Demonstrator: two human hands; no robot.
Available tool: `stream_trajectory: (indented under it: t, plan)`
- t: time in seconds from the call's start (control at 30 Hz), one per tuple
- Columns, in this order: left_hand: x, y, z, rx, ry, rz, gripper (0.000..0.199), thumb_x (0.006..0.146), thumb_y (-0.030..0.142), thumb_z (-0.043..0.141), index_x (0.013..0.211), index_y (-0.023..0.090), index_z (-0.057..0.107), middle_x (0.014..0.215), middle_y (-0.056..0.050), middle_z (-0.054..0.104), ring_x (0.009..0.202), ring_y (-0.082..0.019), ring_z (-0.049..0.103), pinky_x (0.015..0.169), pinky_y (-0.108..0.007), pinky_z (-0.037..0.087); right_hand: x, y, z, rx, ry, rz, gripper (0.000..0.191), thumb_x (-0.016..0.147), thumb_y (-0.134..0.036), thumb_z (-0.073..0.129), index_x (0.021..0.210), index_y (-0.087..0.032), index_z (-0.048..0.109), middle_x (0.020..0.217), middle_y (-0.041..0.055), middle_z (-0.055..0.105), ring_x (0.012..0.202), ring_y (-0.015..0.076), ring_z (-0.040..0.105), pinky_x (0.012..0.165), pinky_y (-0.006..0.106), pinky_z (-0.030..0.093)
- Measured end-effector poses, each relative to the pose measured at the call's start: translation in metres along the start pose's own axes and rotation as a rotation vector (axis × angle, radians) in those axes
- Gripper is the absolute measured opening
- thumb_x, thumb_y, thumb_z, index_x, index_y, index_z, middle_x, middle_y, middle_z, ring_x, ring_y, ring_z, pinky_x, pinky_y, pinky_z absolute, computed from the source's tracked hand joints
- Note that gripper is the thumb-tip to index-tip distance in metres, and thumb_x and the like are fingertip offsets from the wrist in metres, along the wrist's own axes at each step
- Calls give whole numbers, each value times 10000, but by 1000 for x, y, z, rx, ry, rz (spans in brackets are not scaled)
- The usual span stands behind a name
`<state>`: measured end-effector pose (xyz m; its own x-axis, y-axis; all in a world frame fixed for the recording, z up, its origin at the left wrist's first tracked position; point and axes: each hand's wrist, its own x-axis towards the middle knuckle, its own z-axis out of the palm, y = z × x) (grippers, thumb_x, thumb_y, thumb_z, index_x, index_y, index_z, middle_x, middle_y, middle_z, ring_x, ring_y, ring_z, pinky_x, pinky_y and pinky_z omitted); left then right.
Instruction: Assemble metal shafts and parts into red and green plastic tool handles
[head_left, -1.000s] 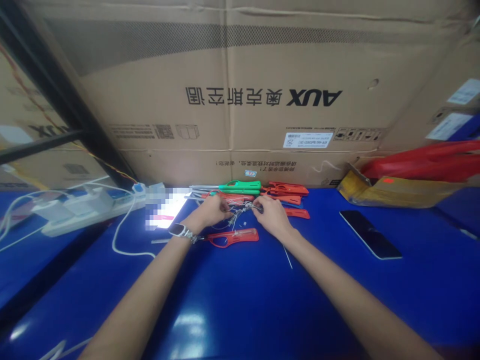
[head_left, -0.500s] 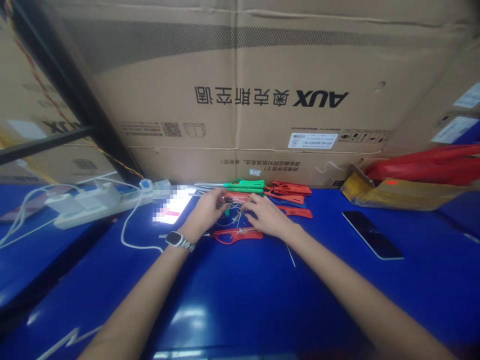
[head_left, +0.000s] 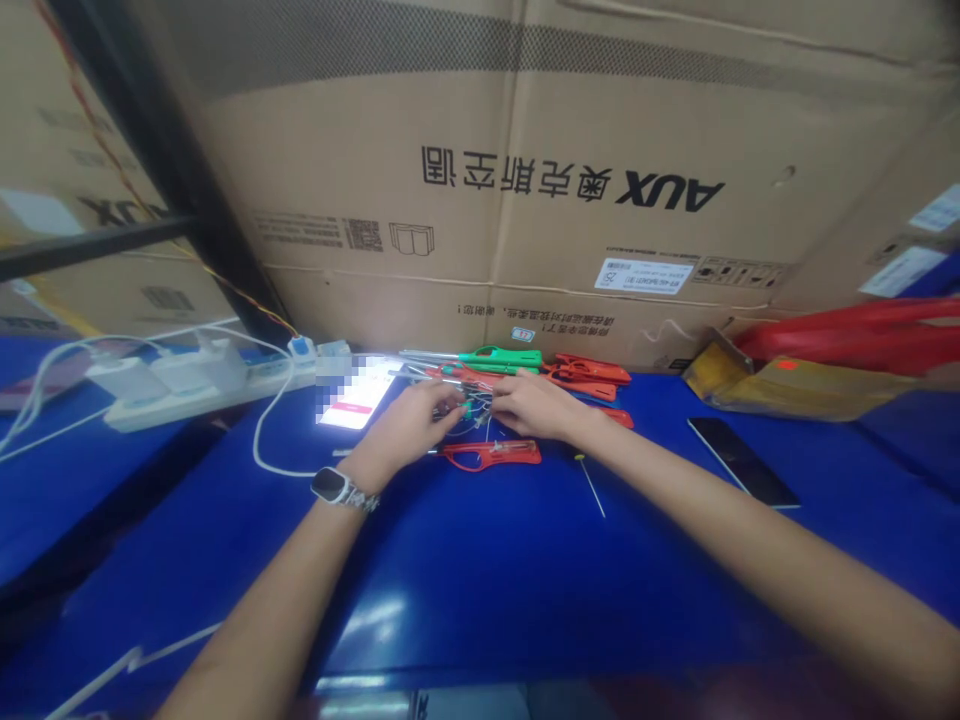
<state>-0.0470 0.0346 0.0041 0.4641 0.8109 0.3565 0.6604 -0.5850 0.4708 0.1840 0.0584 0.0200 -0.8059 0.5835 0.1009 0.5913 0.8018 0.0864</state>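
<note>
Slightly apart, the left hand and right hand hover over thin wires beside red lighters on a blue table; their grip is unclear. A yellow-topped stick, previously half-hidden, now shows fully.

Inspector A: State what backs the worktop.
Inspector B: A large AUX air-conditioner carton, printing upside down, with a dotted dark band across its upper part and a crease running down the cardboard.
Inspector A: Left side?
Inspector B: One black post, leaning in view, joined by a black crossbar. More brown cardboard stands beyond, also marked AUX.
Inspector A: Right side?
Inspector B: Further cardboard bearing white labels.
Inspector A: Surface and light?
Inspector B: Surface glossy blue, with pale glare near the front edge. Light source outside the view. Area below that edge blurred.
</note>
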Motion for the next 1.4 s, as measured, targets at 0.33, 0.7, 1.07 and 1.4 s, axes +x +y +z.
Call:
stream_trajectory:
  t: [0.33, 0.7, 1.07, 1.4]
  plan:
    - [-1, -3, 2, 0, -29, -21, 175, 920, 294, 560, 954, 183, 691, 933, -58, 693, 831, -200, 628, 763, -329, 476, 9, 0, 6, -68, -8, -44, 179, 921, -149, 540, 839, -201, 690, 899, 38, 698, 736, 170, 559, 729, 329, 322]
    - [2, 2, -1, -25, 226, -44, 263, 951, 268, 519, 1164, 170, 637, 1031, -80, 681, 901, -216, 632, 803, -350, 503, -8, 0, 5, 441, 403, 198, 90, 906, -166, 570, 894, -181, 657, 967, 48, 665, 825, 159, 607, 776, 313, 459]
    - [-1, 38, 5, -406, 139, -1, 295, 909, 376, 633, 1123, 177, 673, 829, -20, 692, 746, -142, 624, 709, -257, 508, -32, -35, 7, 859, 657, 405, 96, 877, -284, 626, 843, -195, 638, 823, 7, 693, 736, 143, 611, 691, 268, 459]
    - [4, 37, 3, -813, 143, -224, 305, 855, 442, 681, 779, 147, 699, 699, -25, 708, 618, -119, 639, 687, -270, 562, -36, -49, 10, 1084, 535, 402, 128, 854, -321, 661, 881, -198, 635, 781, 2, 682, 663, 130, 611, 625, 264, 486]
